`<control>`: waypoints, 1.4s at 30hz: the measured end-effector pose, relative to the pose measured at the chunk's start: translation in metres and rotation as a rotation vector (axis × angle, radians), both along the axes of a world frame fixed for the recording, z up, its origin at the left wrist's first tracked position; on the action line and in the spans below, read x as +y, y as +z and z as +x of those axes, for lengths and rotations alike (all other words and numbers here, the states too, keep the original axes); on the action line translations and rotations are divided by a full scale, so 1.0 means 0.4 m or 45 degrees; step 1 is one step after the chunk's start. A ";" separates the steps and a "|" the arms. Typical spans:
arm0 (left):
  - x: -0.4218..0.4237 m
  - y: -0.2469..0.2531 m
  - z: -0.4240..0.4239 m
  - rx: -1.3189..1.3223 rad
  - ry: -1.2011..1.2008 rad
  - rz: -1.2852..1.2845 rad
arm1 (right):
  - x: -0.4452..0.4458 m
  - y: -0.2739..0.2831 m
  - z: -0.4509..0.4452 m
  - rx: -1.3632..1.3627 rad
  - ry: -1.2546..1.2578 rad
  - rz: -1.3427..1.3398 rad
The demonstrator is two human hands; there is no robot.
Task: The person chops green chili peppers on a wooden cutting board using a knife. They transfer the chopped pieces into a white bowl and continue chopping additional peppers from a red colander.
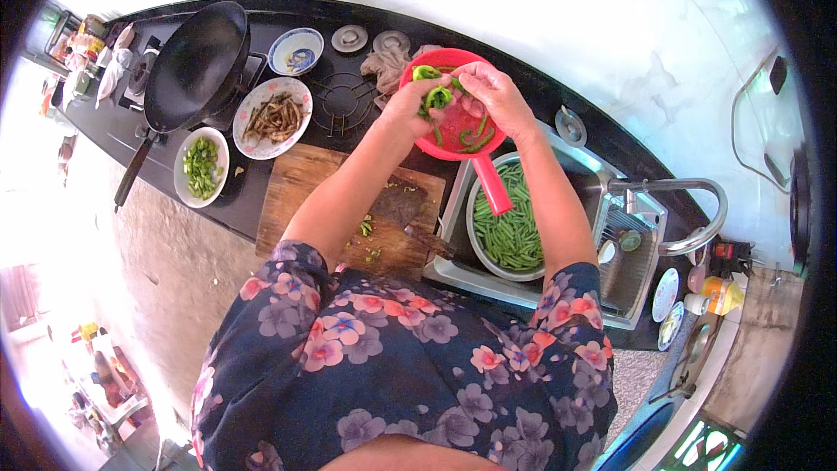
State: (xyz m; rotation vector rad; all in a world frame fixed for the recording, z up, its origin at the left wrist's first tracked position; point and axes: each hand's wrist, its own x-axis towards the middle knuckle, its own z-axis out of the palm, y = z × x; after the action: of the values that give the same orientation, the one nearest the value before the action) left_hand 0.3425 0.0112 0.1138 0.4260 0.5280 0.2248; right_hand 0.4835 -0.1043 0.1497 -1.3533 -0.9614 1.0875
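Observation:
Above a red plastic water dipper [492,184], my left hand [413,106] holds green peppers [437,99], one of them opened. My right hand [495,95] has its fingertips on a piece of green pepper [458,84] close beside them. Inside the dipper lie several green pepper pieces [480,140]. The dipper rests at the back of the counter, its handle pointing towards me over the sink edge. Below my left forearm is a wooden cutting board [294,190] with pepper scraps and a cleaver [400,201] on it.
A basin of green pods [507,229] sits in the steel sink [451,275], under a curved tap [709,209]. To the left stand a bowl of chopped green pepper [203,167], a plate of brown strips [273,119], a blue-rimmed bowl [295,52] and a black wok [196,65].

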 end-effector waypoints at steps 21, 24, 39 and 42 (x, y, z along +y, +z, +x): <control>0.011 0.013 0.005 -0.064 -0.047 0.127 | -0.016 0.036 -0.043 0.584 -0.106 -0.062; 0.001 0.017 0.011 -0.087 -0.042 0.220 | -0.010 0.021 -0.033 0.633 -0.148 -0.076; -0.056 0.013 0.033 0.204 0.738 1.857 | -0.014 -0.044 -0.043 0.292 -0.315 -0.277; -0.046 0.019 0.017 0.189 0.780 2.015 | -0.006 -0.033 -0.066 0.141 -0.335 -0.341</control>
State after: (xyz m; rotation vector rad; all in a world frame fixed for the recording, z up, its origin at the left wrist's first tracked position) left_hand 0.3494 -0.0072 0.1213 1.8243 0.5278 1.2326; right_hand 0.4569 -0.1068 0.1367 -1.5687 -0.5506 1.1017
